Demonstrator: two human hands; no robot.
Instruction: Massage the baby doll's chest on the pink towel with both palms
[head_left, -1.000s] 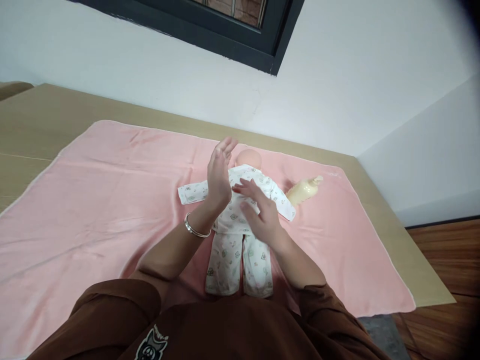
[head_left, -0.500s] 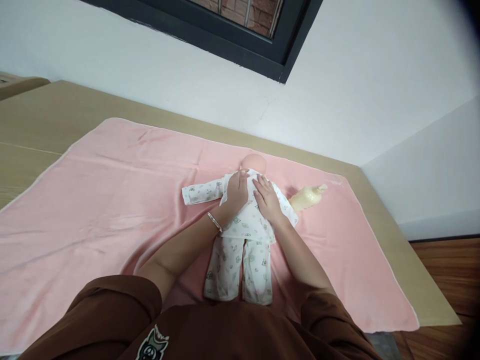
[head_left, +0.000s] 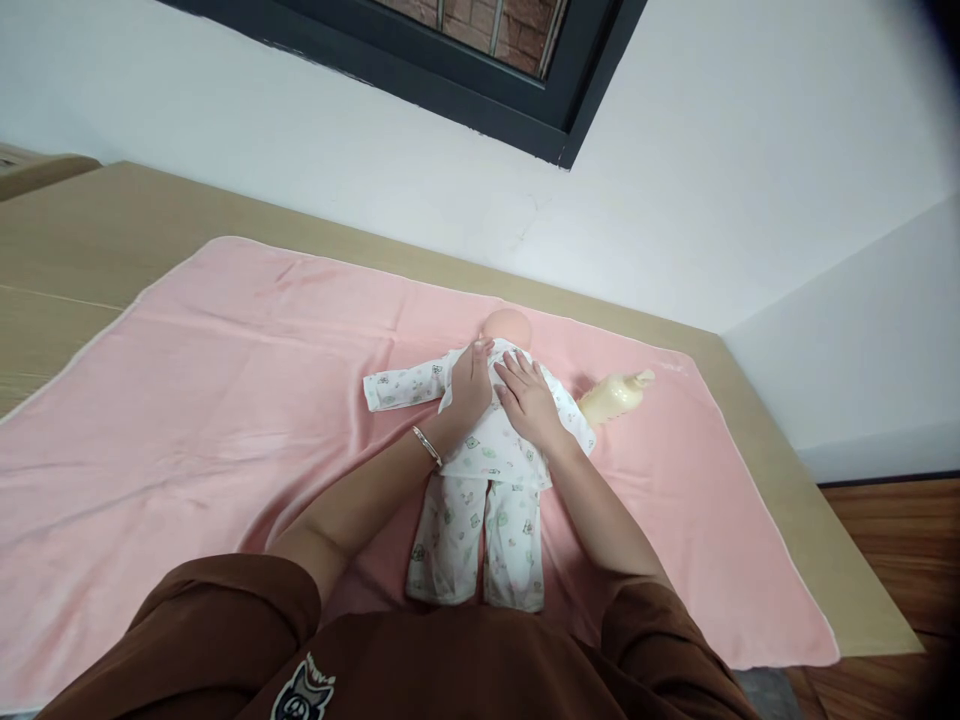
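Observation:
A baby doll [head_left: 495, 455] in a white printed top and trousers lies stretched out on a pink blanket [head_left: 225, 400], its smooth round head toward the wall. My right hand [head_left: 529, 405] rests flat on the upper body of the doll, fingers spread. On the other side of the torso, my left hand [head_left: 471, 388] stands on its edge against the top, fingers stretched toward the neck. One printed sleeve reaches out to the left. Whether the doll lies face up or face down I cannot tell.
A cream-coloured bottle [head_left: 615, 395] with a narrow tip lies right of the doll, partly behind the sleeve. Under the blanket is a wooden table [head_left: 840, 570]. A white wall with a dark window frame [head_left: 487, 105] rises behind it.
My right hand has slid slightly to the left on the doll's top, its fingers a little more spread. My left hand has shifted slightly; the doll and bottle look unmoved.

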